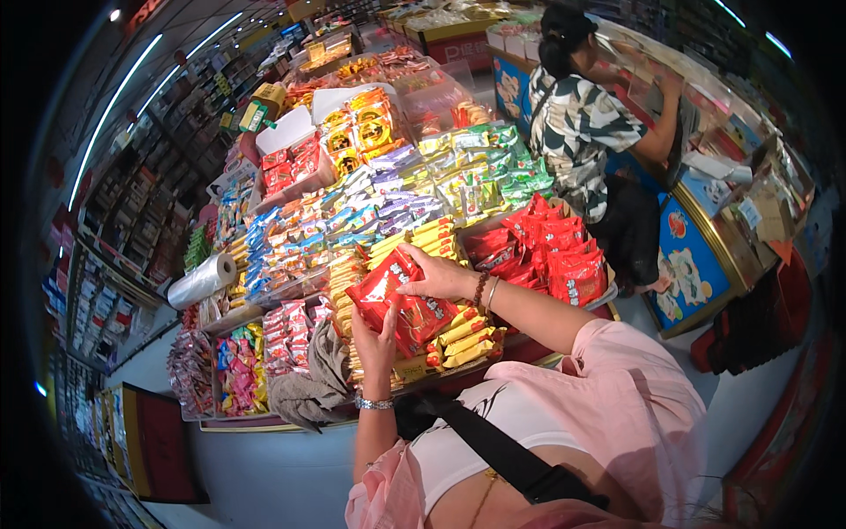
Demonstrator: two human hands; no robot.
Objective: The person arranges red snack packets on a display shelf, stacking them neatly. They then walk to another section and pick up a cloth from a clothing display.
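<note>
Both my hands hold red snack packets (423, 316) above the front of a packed candy display. My left hand (375, 340) grips the near lower edge, thumb pointing up. Across the top lies my right hand (436, 274), its thumb on the wrapper. At least two packets seem to overlap there; the exact count is hidden. Under and beside them are yellow stick-shaped packets (466, 340). To the right, a bin of similar red packets (552, 254) is filled high. A grey cloth (314, 380) hangs over the display's front edge, left of my left hand.
Plastic bins of wrapped sweets (396, 198) spread out beyond my hands. A roll of clear plastic bags (201, 281) rests at the left. A person in a patterned shirt (585, 132) is bent over a blue-panelled counter (694, 264) at right. Shelves (145, 225) line the left side.
</note>
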